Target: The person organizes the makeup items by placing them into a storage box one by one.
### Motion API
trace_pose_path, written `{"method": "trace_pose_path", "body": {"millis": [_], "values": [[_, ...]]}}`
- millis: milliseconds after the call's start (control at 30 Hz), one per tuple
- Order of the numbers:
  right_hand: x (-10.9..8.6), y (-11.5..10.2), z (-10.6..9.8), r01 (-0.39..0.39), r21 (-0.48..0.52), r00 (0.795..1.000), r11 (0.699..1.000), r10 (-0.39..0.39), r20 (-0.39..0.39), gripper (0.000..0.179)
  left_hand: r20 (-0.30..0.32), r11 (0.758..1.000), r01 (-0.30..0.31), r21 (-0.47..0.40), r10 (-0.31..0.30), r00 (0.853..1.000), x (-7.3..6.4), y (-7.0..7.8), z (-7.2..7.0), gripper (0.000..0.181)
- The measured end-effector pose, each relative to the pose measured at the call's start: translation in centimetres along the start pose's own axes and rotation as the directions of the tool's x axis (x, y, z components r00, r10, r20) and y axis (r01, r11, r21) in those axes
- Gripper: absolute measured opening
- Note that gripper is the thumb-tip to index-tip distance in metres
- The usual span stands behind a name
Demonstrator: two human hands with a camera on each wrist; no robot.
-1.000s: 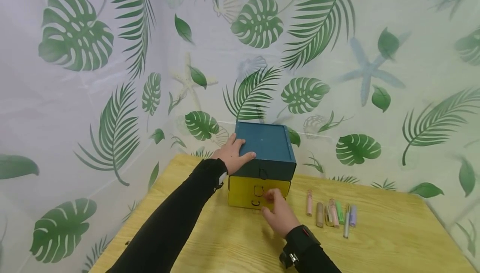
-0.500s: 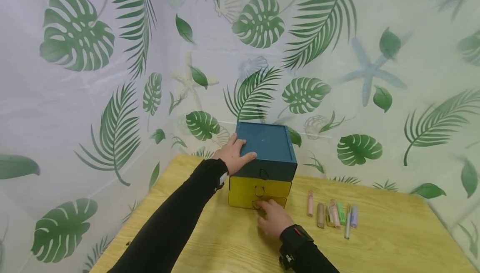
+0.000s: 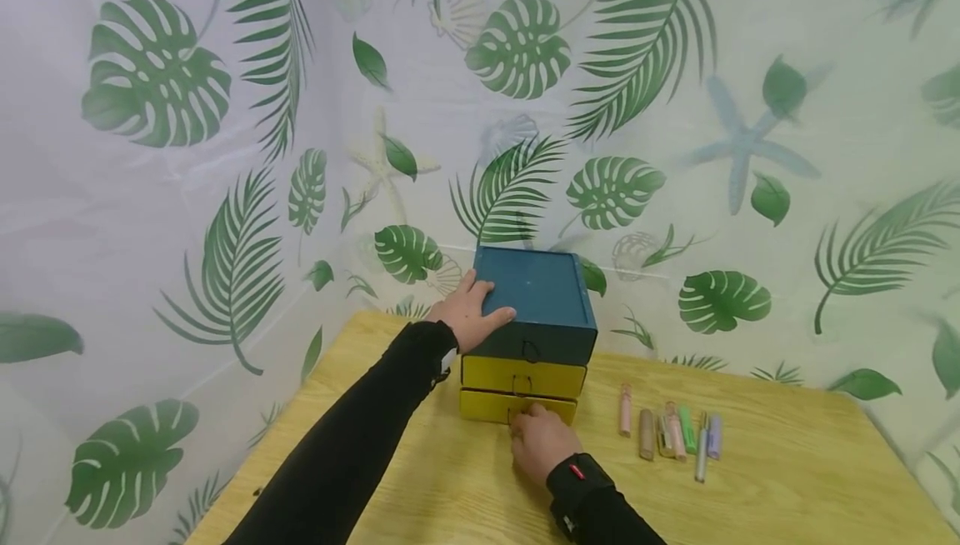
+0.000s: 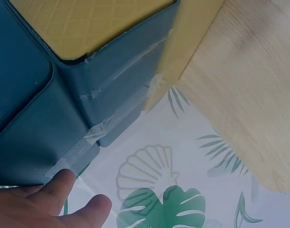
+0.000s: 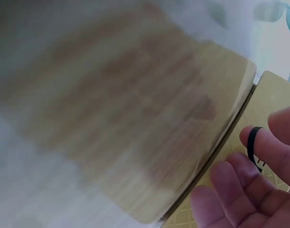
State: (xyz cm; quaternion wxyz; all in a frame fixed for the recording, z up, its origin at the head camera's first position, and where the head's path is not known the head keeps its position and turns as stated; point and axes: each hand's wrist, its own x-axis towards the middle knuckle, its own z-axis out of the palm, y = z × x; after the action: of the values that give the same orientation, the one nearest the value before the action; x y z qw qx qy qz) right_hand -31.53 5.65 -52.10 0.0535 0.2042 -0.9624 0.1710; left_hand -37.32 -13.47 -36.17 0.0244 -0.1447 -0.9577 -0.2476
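A small drawer cabinet with a blue top (image 3: 536, 282) stands on the table, its drawer fronts stacked: a dark blue one above two yellow ones. My left hand (image 3: 468, 312) rests on the cabinet's top left edge, thumb and fingers spread. In the left wrist view its fingertips (image 4: 64, 178) lie by the taped blue side. Low at the front, my right hand (image 3: 543, 445) is at the bottom yellow drawer (image 3: 483, 405). The right wrist view shows its index finger hooked through that drawer's black loop handle (image 5: 251, 146), the other fingers curled beside it.
Right of the cabinet, several slim tubes and pens lie on the wooden table (image 3: 787, 462), among them a pink tube (image 3: 626, 410), a brown tube (image 3: 646, 434) and a silver pen (image 3: 702, 447). A leaf-print sheet (image 3: 637, 95) hangs close behind the table.
My right hand has come down and left to the bottom drawer's loop and taken hold of it. A dark gap now shows above that drawer's front. My left hand stays on the cabinet.
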Motion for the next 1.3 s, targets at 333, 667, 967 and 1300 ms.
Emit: {"method": "trace_pose_path", "body": {"millis": [333, 667, 967, 1300], "values": [[-1.6, -0.7, -0.9, 0.108, -0.003, 0.994, 0.994, -0.108, -0.007, 0.016, -0.008, 1.0, 0.013, 0.007, -0.013, 1.0, 0.7, -0.5, -0.3, 0.075], [-3.7, -0.8, -1.4, 0.152, 0.026, 0.984, 0.988, -0.153, 0.093, 0.015, 0.008, 0.999, 0.004, -0.033, -0.004, 1.0, -0.5, -0.3, -0.2, 0.075], [-5.2, -0.8, -1.8, 0.193, 0.061, 0.973, 0.979, -0.199, 0.117, 0.018, 0.015, 0.999, 0.012, -0.051, -0.011, 1.0, -0.6, -0.2, 0.0, 0.075], [-7.1, -1.3, -2.4, 0.226, 0.086, 0.955, 0.97, -0.238, 0.176, 0.018, 0.015, 0.999, 0.001, -0.049, -0.001, 1.0, -0.4, 0.2, 0.0, 0.076]]}}
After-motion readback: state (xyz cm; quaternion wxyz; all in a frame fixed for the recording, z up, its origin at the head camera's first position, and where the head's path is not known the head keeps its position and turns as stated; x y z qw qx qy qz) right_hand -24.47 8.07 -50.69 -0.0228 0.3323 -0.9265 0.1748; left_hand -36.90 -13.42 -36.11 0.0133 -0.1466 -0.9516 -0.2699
